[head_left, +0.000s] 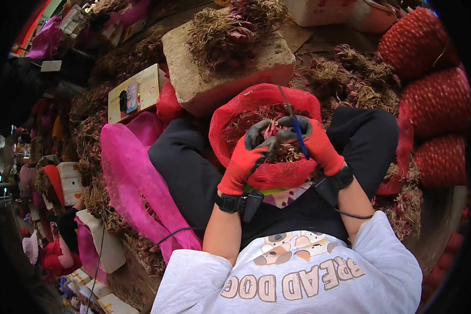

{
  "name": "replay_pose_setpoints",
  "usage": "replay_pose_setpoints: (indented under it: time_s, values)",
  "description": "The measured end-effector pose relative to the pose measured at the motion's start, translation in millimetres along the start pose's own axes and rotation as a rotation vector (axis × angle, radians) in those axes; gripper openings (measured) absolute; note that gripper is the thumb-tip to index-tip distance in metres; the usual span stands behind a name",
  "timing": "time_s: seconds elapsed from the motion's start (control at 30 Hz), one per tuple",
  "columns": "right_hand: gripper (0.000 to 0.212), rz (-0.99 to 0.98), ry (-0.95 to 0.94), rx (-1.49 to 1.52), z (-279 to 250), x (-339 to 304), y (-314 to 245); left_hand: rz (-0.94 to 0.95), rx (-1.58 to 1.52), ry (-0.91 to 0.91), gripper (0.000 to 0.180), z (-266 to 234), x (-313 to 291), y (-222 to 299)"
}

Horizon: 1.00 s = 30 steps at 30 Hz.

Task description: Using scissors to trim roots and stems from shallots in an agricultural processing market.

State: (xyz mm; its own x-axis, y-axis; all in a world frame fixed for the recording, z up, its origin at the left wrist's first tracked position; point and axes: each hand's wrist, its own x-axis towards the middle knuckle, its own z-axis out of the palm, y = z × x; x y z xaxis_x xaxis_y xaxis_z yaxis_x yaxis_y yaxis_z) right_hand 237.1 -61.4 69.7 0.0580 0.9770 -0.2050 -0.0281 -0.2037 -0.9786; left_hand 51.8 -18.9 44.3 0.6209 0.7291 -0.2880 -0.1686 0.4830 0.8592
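My left hand (251,149), in a red glove with dark palm and fingertips, is closed on a small bunch of pinkish shallots (270,129). My right hand (312,137), gloved the same way, grips blue-handled scissors (300,137), their metal blades pointing away from me. Its fingertips meet those of my left hand at the shallots. Both hands are above the mouth of an opened red mesh bag (224,116) between my legs. Inside the bag lie reddish skins, dry stalk trimmings and bulbs.
Beyond the bag a worn foam block (193,70) carries bundles of dried shallots (230,39). At left are a pale board (147,90) with a phone (132,96) on it and a pink mesh bag (133,162). Full red mesh sacks (434,99) are stacked at right.
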Motion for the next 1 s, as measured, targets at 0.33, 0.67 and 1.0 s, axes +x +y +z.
replay_pose_setpoints:
  time_s: [0.33, 0.67, 1.0]
  values:
    - [0.021, -0.244, 0.268, -0.528, -2, 12, 16, 0.024, -0.176, -0.064, 0.027, 5, -3, 6]
    - [0.017, -0.219, 0.002, -0.758, 8, -12, 10, 0.395, -0.511, 0.294, 0.023, -30, 12, -16]
    - [0.023, -0.111, 0.046, -0.873, 1, -10, 14, 0.433, -0.402, 0.243, 0.023, -19, 7, -4]
